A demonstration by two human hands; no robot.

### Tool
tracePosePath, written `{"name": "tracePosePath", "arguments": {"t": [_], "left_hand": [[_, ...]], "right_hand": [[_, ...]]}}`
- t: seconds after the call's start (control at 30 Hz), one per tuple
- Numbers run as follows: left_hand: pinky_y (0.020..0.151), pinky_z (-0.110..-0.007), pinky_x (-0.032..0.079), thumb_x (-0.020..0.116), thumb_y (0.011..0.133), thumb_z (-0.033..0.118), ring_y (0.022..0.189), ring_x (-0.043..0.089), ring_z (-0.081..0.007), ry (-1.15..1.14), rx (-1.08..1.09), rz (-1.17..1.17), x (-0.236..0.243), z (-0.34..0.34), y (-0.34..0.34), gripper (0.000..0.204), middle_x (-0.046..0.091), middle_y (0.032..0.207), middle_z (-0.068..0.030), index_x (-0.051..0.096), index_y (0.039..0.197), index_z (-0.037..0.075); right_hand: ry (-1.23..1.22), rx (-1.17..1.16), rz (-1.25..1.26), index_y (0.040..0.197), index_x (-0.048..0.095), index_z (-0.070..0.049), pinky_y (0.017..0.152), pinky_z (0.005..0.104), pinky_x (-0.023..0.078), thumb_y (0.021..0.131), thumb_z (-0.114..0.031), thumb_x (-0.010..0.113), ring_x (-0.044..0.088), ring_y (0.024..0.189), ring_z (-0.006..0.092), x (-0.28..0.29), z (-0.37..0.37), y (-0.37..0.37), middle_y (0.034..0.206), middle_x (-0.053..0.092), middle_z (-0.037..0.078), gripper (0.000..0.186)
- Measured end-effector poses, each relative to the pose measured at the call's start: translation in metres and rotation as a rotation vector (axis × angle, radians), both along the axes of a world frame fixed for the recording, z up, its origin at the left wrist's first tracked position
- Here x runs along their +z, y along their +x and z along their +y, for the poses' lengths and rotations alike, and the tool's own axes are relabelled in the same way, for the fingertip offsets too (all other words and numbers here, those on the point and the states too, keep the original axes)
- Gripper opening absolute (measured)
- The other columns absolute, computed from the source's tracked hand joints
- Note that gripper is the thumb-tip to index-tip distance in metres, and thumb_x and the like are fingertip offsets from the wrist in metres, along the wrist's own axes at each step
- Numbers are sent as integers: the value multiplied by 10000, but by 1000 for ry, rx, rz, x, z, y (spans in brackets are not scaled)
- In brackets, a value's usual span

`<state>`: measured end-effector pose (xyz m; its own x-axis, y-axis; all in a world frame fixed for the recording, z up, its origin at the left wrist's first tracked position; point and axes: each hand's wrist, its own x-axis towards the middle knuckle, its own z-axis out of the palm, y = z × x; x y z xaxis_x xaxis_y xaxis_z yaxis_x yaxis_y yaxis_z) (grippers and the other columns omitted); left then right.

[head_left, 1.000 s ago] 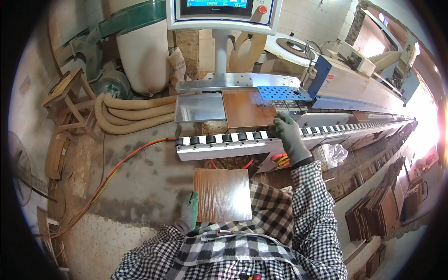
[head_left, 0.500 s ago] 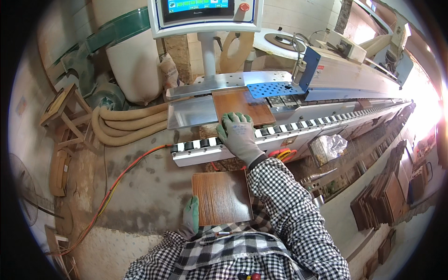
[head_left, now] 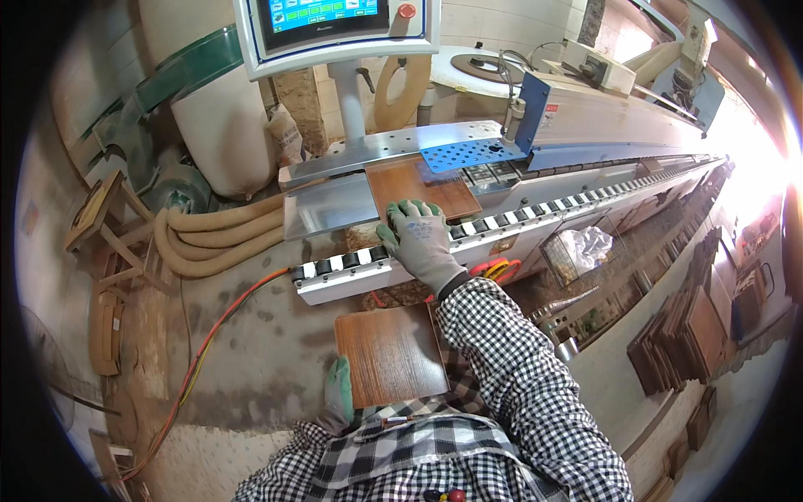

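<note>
My left hand (head_left: 338, 391), in a grey and green glove, grips the left edge of a brown wood-grain panel (head_left: 391, 356). That panel is tilted in front of my checked apron, and part of the hand is hidden behind it. My right hand (head_left: 418, 238), gloved alike, reaches forward with its fingers laid on the near edge of a second brown panel (head_left: 410, 186). This second panel lies flat on the machine's metal infeed table (head_left: 322, 209), its far right part beneath a blue perforated plate (head_left: 468, 155).
A roller rail (head_left: 519, 219) runs along the machine's near side. Above stands a control screen (head_left: 322, 21) with a red button. Beige hoses (head_left: 222, 243) and an orange cable (head_left: 217, 322) lie to the left. Stacked brown panels (head_left: 682, 343) lean at right; yellow-handled scissors (head_left: 502, 269) hang below the rail.
The panel on the machine has slid slightly right, further under the blue plate, with my right hand following. My left hand still holds its panel. The whole view has shifted a little.
</note>
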<state>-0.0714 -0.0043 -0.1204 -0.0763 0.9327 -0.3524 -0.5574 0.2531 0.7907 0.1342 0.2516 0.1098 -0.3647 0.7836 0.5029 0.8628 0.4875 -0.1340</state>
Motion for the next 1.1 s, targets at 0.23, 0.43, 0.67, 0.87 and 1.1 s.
{"name": "tracePosePath", "arguments": {"t": [0.23,0.43,0.67,0.87,1.1], "left_hand": [[984,-436,586,459,1090,449,1161,664,-247,28,-49,17,3,-1,-1,562,601,1357,-122,436,1480,46],[862,-284,592,505,1097,342,992,679,-140,-44,5,-53,46,1,10,423,667,1185,-66,541,1348,4],[799,-277,608,509,1088,403,945,696,-139,-31,1,33,76,0,18,452,680,1143,-64,560,1313,14],[845,-282,597,498,1098,362,975,684,-135,-28,15,3,66,-2,15,418,677,1152,-57,561,1318,11],[906,-280,573,475,1109,338,1033,662,-139,57,-19,184,51,1,14,415,668,1193,-60,556,1351,11]], "right_hand": [[3,-66,-3,1213,683,-113,988,470,431,930,-469,648,600,1163,271,0,9,26,1169,667,74,457],[-59,-146,-36,1186,682,-118,1035,474,427,943,-467,654,588,1204,300,8,9,59,1223,665,94,427],[3,-261,-36,1161,682,-148,1011,482,435,945,-508,628,608,1182,293,-4,26,102,1221,673,69,423],[-136,-377,-89,1216,683,-138,1046,459,429,966,-487,627,598,1212,311,17,28,138,1269,659,94,433],[-102,-599,-88,1226,672,-140,1018,449,446,1006,-489,575,615,1179,268,13,33,188,1244,669,88,423]]}}
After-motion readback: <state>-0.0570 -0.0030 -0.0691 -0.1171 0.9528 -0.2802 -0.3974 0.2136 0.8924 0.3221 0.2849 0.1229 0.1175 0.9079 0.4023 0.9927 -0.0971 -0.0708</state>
